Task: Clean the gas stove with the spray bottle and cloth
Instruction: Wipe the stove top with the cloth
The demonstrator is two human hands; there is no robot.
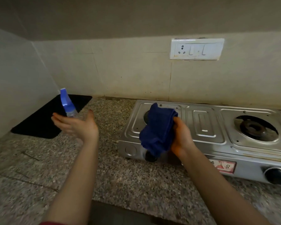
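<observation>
Speckled granite countertop [120,184] against a pale tiled wall, carrying a two-burner steel gas stove [204,125] at the right. Pan supports are absent, and the right burner [256,127] shows dark, rusty soiling; the left burner is mostly hidden. Above that left burner the right hand [182,137] grips a bunched dark-blue cloth [157,129], fingers curled round it, clear of the steel top. Well to the left, the blue-headed spray bottle [66,103] leans tilted between the thumb and fingers of the left hand [75,125], whose palm faces up with fingers extended rather than wrapped; whether they touch the bottle cannot be told, and its base is hidden. Beyond lie a black mat [44,120] in the corner and a wall switch plate [196,49]. Judged step: handling the bottle, with wiping not yet under way. The next move likely calls for a firm hold on the bottle, nozzle toward the stove top, or lowering the cloth flat.
</observation>
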